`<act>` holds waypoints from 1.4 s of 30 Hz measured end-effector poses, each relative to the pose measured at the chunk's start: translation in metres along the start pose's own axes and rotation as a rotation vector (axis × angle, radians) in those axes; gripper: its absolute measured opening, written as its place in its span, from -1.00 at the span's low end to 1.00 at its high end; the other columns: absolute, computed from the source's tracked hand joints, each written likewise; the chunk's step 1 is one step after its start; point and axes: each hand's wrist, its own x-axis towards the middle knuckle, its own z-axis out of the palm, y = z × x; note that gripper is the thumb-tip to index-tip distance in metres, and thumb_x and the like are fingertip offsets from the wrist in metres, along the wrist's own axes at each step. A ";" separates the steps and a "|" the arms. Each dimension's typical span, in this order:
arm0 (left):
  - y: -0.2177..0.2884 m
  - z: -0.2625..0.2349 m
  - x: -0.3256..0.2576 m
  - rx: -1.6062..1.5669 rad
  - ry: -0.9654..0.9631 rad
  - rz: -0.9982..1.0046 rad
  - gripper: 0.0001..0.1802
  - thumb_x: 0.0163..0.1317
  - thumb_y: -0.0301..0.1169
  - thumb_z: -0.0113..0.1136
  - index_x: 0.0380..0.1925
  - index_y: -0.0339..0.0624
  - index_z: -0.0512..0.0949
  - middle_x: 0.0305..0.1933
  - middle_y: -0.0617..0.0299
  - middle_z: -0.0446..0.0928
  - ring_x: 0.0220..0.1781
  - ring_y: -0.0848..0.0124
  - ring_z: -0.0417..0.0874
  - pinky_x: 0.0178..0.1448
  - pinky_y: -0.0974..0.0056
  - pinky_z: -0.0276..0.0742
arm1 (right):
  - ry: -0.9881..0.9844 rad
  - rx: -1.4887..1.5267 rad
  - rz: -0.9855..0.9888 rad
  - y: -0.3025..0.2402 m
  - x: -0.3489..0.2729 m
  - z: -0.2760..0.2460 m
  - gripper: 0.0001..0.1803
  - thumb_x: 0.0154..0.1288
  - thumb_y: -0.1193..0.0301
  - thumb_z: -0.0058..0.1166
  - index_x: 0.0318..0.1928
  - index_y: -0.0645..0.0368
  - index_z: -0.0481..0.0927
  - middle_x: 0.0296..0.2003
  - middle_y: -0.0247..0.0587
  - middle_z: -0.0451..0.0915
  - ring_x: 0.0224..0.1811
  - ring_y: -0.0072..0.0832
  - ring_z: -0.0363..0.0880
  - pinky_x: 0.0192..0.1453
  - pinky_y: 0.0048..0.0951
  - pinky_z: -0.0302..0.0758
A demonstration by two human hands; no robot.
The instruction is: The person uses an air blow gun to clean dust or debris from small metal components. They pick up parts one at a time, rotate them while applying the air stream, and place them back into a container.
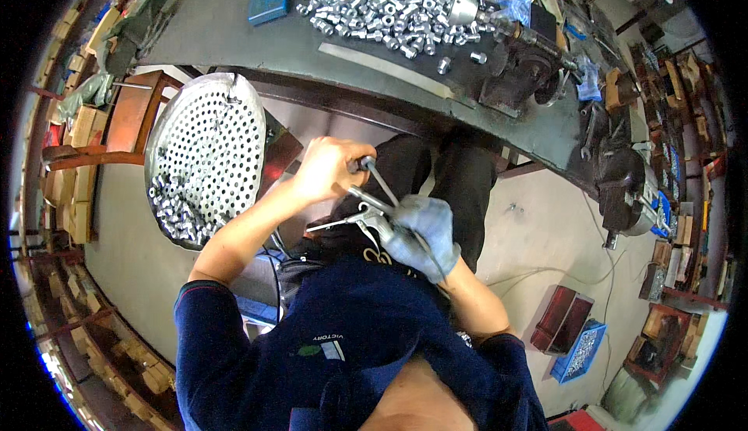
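Gripping an air blow gun point(372, 217) over the lap, the gloved right hand point(425, 232) is closed around its handle; the gun's thin nozzle runs long-axis to the picture's left, tip toward the perforated metal tray point(206, 143). The bare left hand point(327, 167) is closed around a small metal part point(365, 164) just above the gun. Loose metal fittings point(175, 213) lie in the tray's lower end, and many more fittings point(389, 2) sit on the dark bench point(226, 33)
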 end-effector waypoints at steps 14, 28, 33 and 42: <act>-0.021 0.019 0.162 0.135 -0.031 -0.106 -0.70 -0.10 -0.38 0.16 -0.29 -0.16 0.63 -0.36 -0.02 0.60 -0.25 0.06 0.63 -0.11 0.07 0.52 | 0.126 0.135 0.295 0.001 -0.044 -0.022 -0.75 -0.15 0.51 0.21 -0.75 0.06 0.38 -0.74 -0.21 0.35 -0.72 -0.27 0.37 -0.62 -0.38 0.30; -0.058 -0.056 0.082 0.175 0.144 -0.088 -0.60 -0.02 -0.42 0.19 -0.09 -0.16 0.54 -0.59 0.04 0.54 -0.50 0.28 0.61 -0.36 0.18 0.49 | 0.213 0.263 0.343 0.000 -0.060 -0.023 -0.64 0.23 0.21 0.10 -0.60 0.17 0.45 -0.64 -0.16 0.56 -0.61 -0.42 0.52 -0.49 -0.45 0.43; -0.154 -0.157 -0.084 0.154 0.167 -0.798 -0.58 -0.11 -0.48 0.12 -0.12 -0.18 0.58 -0.40 -0.01 0.60 -0.35 0.30 0.63 -0.19 0.24 0.52 | 0.101 0.263 0.358 -0.002 -0.049 -0.014 -0.61 0.25 0.21 0.06 -0.62 0.20 0.44 -0.65 -0.12 0.55 -0.62 -0.42 0.52 -0.50 -0.45 0.42; -0.204 -0.171 -0.242 0.720 0.128 -1.067 -0.57 -0.08 -0.08 0.30 -0.28 -0.14 0.63 -0.28 -0.04 0.61 -0.19 0.09 0.64 -0.07 0.12 0.52 | 0.013 0.265 0.300 -0.011 -0.034 -0.005 -0.58 0.25 0.20 0.07 -0.65 0.22 0.45 -0.68 -0.14 0.52 -0.63 -0.44 0.50 -0.51 -0.47 0.41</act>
